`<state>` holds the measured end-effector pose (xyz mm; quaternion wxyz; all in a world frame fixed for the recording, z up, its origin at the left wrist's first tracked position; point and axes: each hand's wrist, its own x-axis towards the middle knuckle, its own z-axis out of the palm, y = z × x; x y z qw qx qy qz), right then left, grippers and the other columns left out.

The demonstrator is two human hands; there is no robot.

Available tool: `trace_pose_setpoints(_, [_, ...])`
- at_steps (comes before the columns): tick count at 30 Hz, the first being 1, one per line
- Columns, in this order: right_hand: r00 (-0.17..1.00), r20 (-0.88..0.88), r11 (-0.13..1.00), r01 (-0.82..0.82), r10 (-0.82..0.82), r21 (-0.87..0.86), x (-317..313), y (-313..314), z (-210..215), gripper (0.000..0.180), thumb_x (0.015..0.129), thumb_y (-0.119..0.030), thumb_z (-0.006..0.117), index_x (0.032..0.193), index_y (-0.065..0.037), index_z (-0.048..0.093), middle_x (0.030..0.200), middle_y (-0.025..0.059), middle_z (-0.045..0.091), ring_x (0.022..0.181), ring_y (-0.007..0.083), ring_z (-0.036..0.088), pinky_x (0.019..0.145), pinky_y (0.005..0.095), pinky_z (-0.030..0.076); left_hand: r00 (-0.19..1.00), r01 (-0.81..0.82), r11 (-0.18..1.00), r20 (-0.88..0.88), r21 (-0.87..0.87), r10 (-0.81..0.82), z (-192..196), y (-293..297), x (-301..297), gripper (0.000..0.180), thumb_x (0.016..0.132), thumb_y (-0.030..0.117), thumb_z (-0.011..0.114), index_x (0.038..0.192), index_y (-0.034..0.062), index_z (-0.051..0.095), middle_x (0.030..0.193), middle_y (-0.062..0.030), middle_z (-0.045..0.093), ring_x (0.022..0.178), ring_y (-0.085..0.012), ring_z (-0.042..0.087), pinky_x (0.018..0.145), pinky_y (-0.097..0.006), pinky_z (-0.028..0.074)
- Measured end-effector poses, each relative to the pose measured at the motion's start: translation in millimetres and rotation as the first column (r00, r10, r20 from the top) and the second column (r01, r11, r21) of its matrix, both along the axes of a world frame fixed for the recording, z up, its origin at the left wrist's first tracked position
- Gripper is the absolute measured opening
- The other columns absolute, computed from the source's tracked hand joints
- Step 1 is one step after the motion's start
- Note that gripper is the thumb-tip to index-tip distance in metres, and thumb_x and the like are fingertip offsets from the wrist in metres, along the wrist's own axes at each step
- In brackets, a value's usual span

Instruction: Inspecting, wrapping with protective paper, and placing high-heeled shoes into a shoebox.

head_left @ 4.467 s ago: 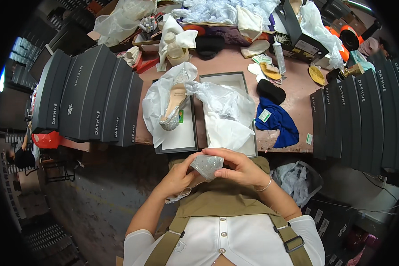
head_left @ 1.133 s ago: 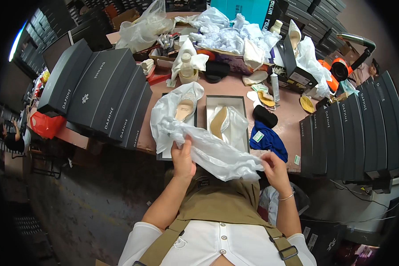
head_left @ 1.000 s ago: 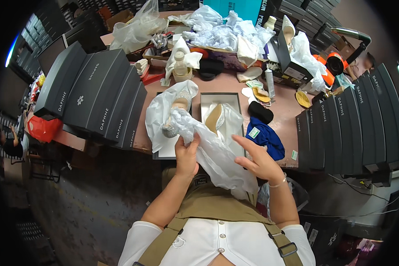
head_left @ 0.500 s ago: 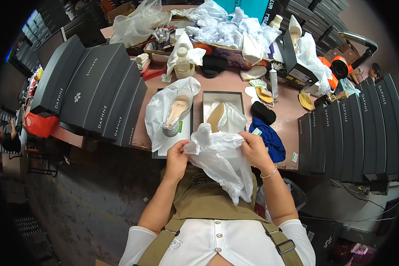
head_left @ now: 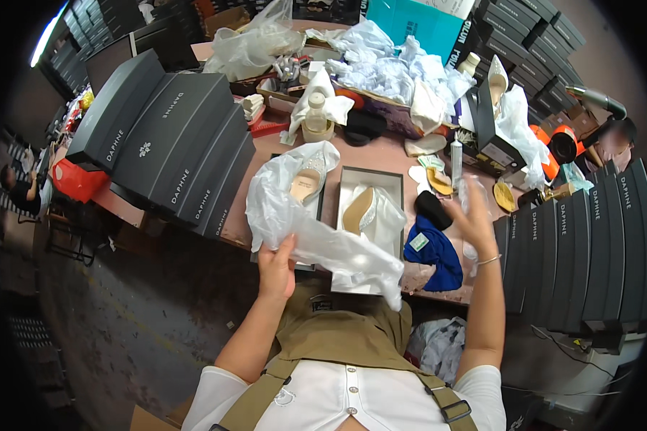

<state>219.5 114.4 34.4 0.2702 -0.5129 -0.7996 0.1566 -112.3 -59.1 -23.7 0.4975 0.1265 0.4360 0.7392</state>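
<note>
My left hand is closed on a crumpled sheet of thin white tissue paper. The sheet trails to the right across the near part of an open shoe box. In that box a pale shoe with a tan sole lies on white paper. Left of it, a glittery silver shoe sits partly covered by the paper. My right hand is raised beside a black cloth pouch and a blue cloth. Its thumb and fingers look apart, though blurred, and I see nothing held.
Dark shoe boxes stand in rows at left and right. Behind are a lidded bottle, a black cap, a heap of crumpled paper and an upright white tube. A person is at the far right.
My right hand has let go of the tissue paper and moved right and up. My left hand keeps hold of the paper, which now lies over the silver shoe and the box's near end.
</note>
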Motion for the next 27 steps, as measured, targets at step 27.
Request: trace_pose_setpoints(27, [0.988, -0.138, 0.904, -0.118, 0.066, -0.410, -37.3, -138.1, -12.6, 0.017, 0.074, -0.006, 0.060, 0.088, 0.002, 0.056, 0.077, 0.0196, 0.059, 0.070, 0.0323, 0.059, 0.068, 0.0374, 0.047, 0.582, -0.089, 0.992, -0.804, 0.085, 0.122, 44.0, 7.3, -68.7, 0.017, 0.090, 0.016, 0.067, 0.087, 0.0041, 0.056, 0.080, 0.0032, 0.053, 0.072, -0.0039, 0.045, 0.066, -0.019, 0.040])
